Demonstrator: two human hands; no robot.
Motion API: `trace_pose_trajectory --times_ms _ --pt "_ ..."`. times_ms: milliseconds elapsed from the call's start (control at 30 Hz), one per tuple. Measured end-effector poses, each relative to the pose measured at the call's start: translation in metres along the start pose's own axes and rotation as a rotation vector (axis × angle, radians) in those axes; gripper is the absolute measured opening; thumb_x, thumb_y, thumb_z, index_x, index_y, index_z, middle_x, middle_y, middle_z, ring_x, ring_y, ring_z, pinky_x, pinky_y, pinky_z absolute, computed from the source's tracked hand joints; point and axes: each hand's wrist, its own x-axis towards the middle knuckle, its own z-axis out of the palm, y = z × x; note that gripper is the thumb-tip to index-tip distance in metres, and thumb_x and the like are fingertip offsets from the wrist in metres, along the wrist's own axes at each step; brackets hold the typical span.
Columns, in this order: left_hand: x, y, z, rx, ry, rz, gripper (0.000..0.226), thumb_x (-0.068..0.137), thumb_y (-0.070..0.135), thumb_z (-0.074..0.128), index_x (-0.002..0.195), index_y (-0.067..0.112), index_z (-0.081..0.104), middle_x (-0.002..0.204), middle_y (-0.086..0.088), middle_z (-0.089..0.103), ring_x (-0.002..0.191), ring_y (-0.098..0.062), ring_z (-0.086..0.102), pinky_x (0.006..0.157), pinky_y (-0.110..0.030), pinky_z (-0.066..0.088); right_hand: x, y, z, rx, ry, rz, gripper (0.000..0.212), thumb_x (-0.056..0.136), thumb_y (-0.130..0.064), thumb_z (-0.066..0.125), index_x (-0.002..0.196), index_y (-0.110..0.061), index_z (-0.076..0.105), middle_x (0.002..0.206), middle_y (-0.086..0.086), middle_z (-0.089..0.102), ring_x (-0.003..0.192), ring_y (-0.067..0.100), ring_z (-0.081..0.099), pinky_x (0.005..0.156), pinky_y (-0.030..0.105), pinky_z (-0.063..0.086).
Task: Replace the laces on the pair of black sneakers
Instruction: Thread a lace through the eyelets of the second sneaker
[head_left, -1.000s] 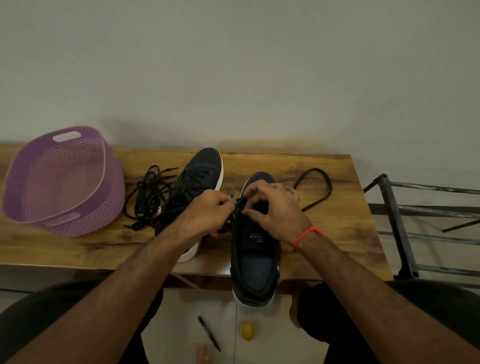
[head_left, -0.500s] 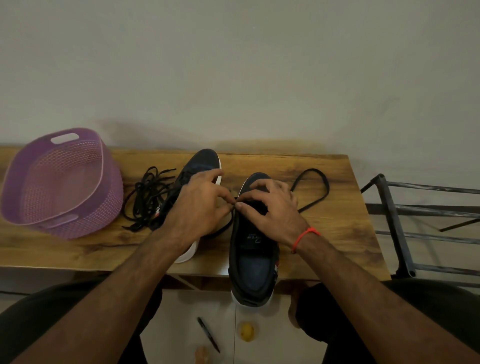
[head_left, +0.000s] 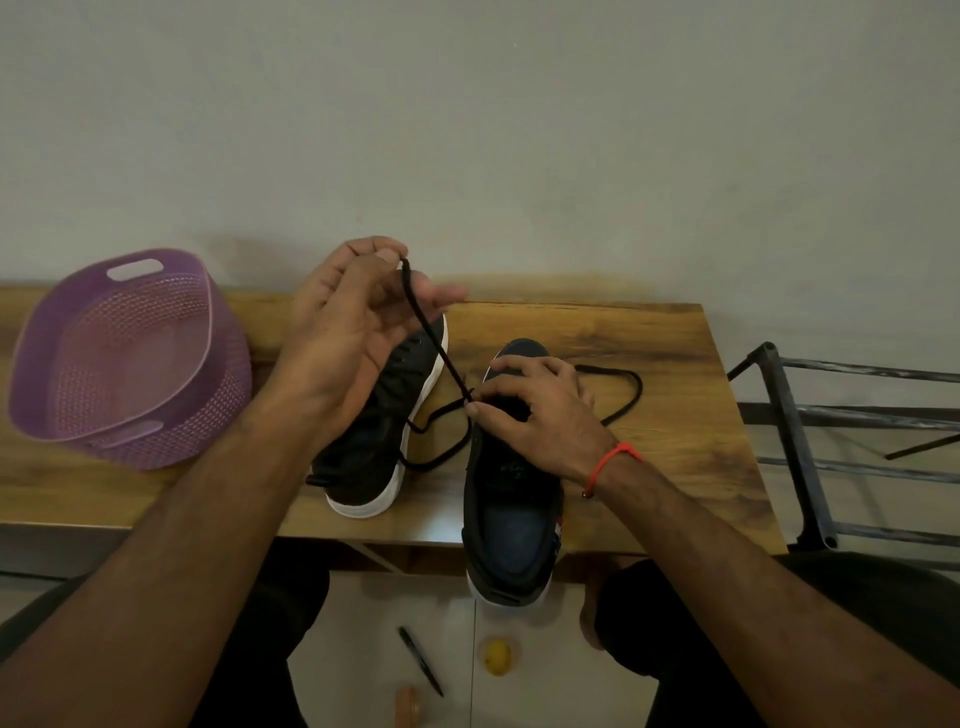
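You're looking at a purple perforated basket (head_left: 130, 358) sitting tilted on the left end of the wooden table (head_left: 665, 415), its opening facing you. A dark metal rack (head_left: 810, 457) is standing just right of the table. On the floor below, a black pen (head_left: 421, 661) is lying beside a small yellow object (head_left: 497, 657). A plain grey wall (head_left: 519, 130) is filling the background.
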Motion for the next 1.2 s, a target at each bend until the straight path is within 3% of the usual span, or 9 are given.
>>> trace_pose_trajectory --times_ms 133,233,367,467,567,667,900,1100,1200 --pt "-0.001 -0.007 0.002 0.31 -0.019 -0.078 0.011 0.104 0.014 0.052 0.105 0.014 0.063 0.064 -0.002 0.061 0.072 -0.03 0.071 0.084 -0.046 0.06 0.0 -0.005 0.003 0.054 0.133 -0.046 0.019 0.09 -0.05 0.064 0.102 -0.037 0.072 0.137 -0.019 0.045 0.137 0.018 0.022 0.109 0.047 0.02" --pt "0.005 -0.018 -0.016 0.743 0.0 -0.208 0.014 0.103 0.016 0.055 0.106 0.021 0.068 0.057 0.001 0.063 0.074 -0.026 0.074 0.091 -0.051 0.058 0.001 -0.006 -0.001 0.219 0.281 -0.099 0.018 0.088 -0.048 0.066 0.101 -0.038 0.074 0.128 -0.017 0.046 0.13 0.018 0.029 0.108 0.052 0.031" --pt "-0.002 -0.027 -0.016 0.945 -0.358 -0.496 0.03 0.1 0.017 0.06 0.122 0.037 0.065 0.067 0.004 0.069 0.068 -0.011 0.067 0.084 -0.045 0.06 0.001 -0.012 -0.009 0.363 0.362 -0.195 0.009 0.089 -0.039 0.069 0.096 -0.045 0.071 0.124 -0.018 0.048 0.127 0.017 0.033 0.105 0.038 0.032" --pt "-0.005 -0.033 -0.002 1.029 -0.422 -0.39 0.01 0.094 0.03 0.07 0.103 0.032 0.073 0.069 0.01 0.071 0.062 0.001 0.065 0.064 -0.022 0.05 0.0 -0.014 -0.006 0.357 0.337 -0.238 0.01 0.09 -0.037 0.069 0.099 -0.04 0.072 0.121 -0.018 0.049 0.124 0.017 0.036 0.1 0.03 0.031" --pt "-0.001 -0.035 -0.003 1.17 -0.292 -0.218 0.005 0.093 0.032 0.071 0.093 0.035 0.075 0.085 0.008 0.073 0.068 0.003 0.065 0.061 -0.019 0.05 -0.001 -0.009 -0.003 0.323 0.284 -0.158 0.028 0.085 -0.058 0.06 0.11 -0.048 0.065 0.124 -0.019 0.046 0.127 0.016 0.034 0.107 0.047 0.033" --pt "0.003 -0.031 -0.012 1.179 -0.218 -0.045 0.012 0.091 0.031 0.071 0.1 0.028 0.079 0.102 0.005 0.07 0.093 -0.01 0.064 0.082 -0.031 0.055 -0.001 -0.005 -0.004 0.241 0.144 -0.064 0.044 0.078 -0.078 0.046 0.113 -0.054 0.058 0.134 -0.014 0.045 0.135 0.019 0.028 0.111 0.058 0.027" --pt "0.003 -0.006 -0.006 0.512 -0.144 0.031 0.014 0.081 0.038 0.073 0.089 0.03 0.081 0.091 0.001 0.077 0.084 -0.01 0.069 0.074 -0.029 0.055 0.001 0.0 0.002 0.052 0.08 -0.073 0.019 0.092 -0.047 0.064 0.106 -0.035 0.071 0.14 -0.021 0.046 0.14 0.02 0.022 0.112 0.055 0.022" --pt "0.004 -0.031 -0.025 1.039 -0.326 -0.331 0.015 0.091 0.024 0.074 0.093 0.039 0.074 0.07 0.021 0.07 0.069 0.008 0.064 0.065 -0.022 0.051 0.0 -0.012 -0.011 0.381 0.293 -0.198 0.017 0.092 -0.03 0.067 0.096 -0.046 0.072 0.131 -0.019 0.051 0.132 0.02 0.035 0.107 0.041 0.035" --pt "0.001 -0.049 -0.008 1.049 -0.348 -0.297 0.012 0.089 0.026 0.076 0.086 0.038 0.074 0.071 0.015 0.07 0.061 0.007 0.062 0.064 -0.02 0.05 0.0 -0.017 -0.016 0.483 0.309 -0.281 0.018 0.092 -0.033 0.065 0.099 -0.047 0.073 0.133 -0.017 0.052 0.135 0.021 0.037 0.106 0.054 0.04"
